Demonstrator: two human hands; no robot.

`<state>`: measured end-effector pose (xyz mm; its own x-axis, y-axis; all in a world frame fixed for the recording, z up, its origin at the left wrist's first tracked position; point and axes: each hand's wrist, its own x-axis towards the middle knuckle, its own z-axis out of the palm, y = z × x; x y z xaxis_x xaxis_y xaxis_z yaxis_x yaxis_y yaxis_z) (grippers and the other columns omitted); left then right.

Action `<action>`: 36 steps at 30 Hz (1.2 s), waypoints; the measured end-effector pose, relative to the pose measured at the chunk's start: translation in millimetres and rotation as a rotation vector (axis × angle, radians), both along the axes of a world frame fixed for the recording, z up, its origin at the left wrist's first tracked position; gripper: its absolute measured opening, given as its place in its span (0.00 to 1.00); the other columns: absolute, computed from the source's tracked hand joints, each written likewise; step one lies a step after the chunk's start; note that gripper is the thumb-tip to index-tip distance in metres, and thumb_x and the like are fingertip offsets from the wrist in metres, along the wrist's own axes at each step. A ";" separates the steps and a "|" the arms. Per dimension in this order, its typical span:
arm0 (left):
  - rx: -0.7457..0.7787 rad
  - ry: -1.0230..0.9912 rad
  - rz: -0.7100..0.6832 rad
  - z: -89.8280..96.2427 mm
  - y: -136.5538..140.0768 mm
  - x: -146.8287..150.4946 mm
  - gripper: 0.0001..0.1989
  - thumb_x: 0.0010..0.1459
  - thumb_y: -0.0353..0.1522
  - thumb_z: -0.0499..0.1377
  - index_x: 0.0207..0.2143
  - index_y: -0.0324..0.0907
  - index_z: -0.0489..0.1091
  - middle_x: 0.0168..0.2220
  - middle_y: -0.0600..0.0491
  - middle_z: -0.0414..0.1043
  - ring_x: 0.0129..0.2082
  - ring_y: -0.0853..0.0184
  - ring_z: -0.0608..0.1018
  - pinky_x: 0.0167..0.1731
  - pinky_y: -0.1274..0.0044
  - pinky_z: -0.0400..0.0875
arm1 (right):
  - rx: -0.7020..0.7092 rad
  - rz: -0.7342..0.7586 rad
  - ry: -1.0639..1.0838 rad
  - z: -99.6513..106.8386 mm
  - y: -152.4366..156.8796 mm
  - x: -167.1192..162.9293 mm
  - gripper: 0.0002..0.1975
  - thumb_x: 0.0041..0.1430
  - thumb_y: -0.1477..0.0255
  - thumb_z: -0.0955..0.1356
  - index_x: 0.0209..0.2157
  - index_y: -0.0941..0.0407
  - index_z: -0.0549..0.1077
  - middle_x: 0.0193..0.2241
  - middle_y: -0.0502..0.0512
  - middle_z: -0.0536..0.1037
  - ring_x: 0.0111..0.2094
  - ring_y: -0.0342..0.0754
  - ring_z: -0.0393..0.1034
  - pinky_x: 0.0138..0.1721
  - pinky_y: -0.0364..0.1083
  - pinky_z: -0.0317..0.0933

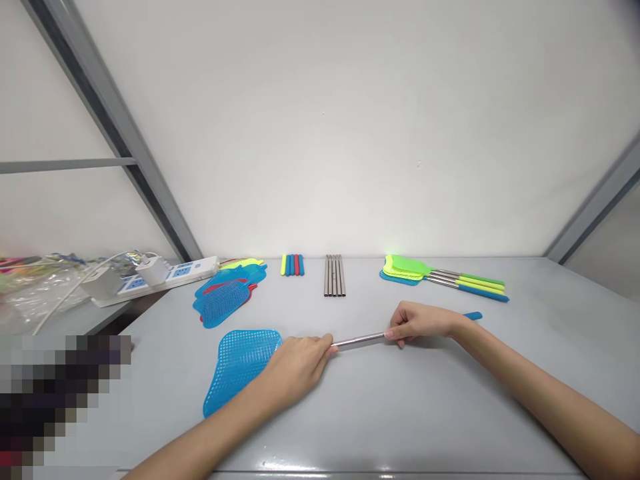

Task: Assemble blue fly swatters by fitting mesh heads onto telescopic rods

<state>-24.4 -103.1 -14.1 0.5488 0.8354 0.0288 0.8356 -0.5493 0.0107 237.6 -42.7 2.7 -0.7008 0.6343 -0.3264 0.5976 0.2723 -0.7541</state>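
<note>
A blue fly swatter (245,357) with a metal shaft lies across the grey table in front of me. My left hand (305,360) grips it where the mesh head meets the shaft and hides that joint. Further along, my right hand (415,322) pinches the shaft between thumb and fingers. Bare metal shows between the two hands. Beyond my right wrist the tip of a blue handle (473,315) sticks out; the stretch between is covered by my hand.
Behind lie loose swatter heads (225,300), several coloured handles (293,265) and metal tubes (335,275) in rows. Whole fly swatters (445,277) are stacked at the back right. A power strip (170,280) with plugs and a white cable sits at the left, before the white wall.
</note>
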 end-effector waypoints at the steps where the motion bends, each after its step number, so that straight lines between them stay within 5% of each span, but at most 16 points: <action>1: 0.004 0.001 0.000 -0.7 -0.2 0.2 0.17 0.61 0.38 0.35 0.29 0.43 0.58 0.25 0.55 0.70 0.24 0.66 0.73 0.20 0.77 0.52 | 0.003 0.001 -0.001 -0.6 -0.8 -0.9 0.21 0.50 0.57 0.63 0.20 0.62 0.69 0.13 0.44 0.52 0.17 0.36 0.43 0.19 0.41 0.38; 20: -0.009 -0.017 0.001 -5.5 -1.6 2.5 0.18 0.61 0.39 0.35 0.29 0.43 0.60 0.24 0.55 0.69 0.22 0.67 0.71 0.20 0.77 0.47 | -0.001 -0.024 -0.031 -5.1 -8.5 -13.8 0.23 0.48 0.54 0.62 0.21 0.61 0.71 0.14 0.45 0.55 0.16 0.36 0.44 0.18 0.41 0.38; 36: -0.071 -0.136 0.027 2.4 3.9 3.4 0.20 0.60 0.41 0.39 0.25 0.42 0.62 0.22 0.55 0.67 0.22 0.70 0.68 0.20 0.78 0.49 | -0.241 -0.077 0.035 -8.9 -1.8 -11.1 0.20 0.47 0.55 0.64 0.28 0.60 0.70 0.12 0.44 0.62 0.11 0.34 0.47 0.11 0.37 0.39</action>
